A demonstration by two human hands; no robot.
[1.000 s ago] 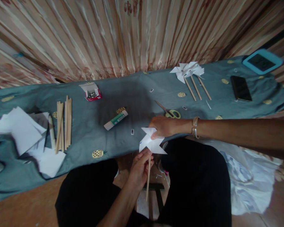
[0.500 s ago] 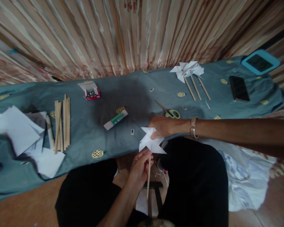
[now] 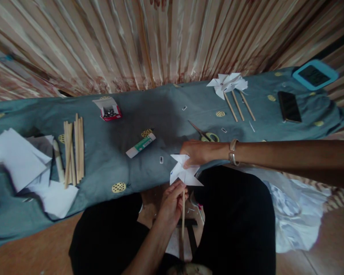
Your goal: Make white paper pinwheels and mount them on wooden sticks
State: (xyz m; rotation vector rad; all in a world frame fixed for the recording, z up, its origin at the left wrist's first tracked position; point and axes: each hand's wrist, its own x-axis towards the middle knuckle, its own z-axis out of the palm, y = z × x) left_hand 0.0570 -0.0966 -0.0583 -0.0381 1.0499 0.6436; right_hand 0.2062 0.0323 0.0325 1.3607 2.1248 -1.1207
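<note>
A white paper pinwheel (image 3: 186,176) is between my hands at the table's near edge, over my lap. My left hand (image 3: 172,200) is closed round the upper part of its wooden stick (image 3: 183,217), just under the paper blades. The stick points down between my knees. From above, my right hand (image 3: 196,152) is closed on the pinwheel's middle, its thumb pressing the paper; the fingers behind are hidden. Beyond my right hand lie scissors (image 3: 209,136) with light green handles. Three finished-looking pinwheels (image 3: 229,84) on sticks rest at the back right.
On the cloth-covered table (image 3: 97,152) are a green-and-white box (image 3: 141,146), a red box of metal pins (image 3: 110,112), wooden sticks (image 3: 79,149) and white paper sheets (image 3: 25,160). To the right lie a phone (image 3: 289,107) and a blue-framed display (image 3: 315,74). A white plastic bag (image 3: 298,217) lies below.
The stick's lower end has swung slightly right and hangs more upright. Both hands keep their hold on the pinwheel, almost in place. The view has shifted a little.
</note>
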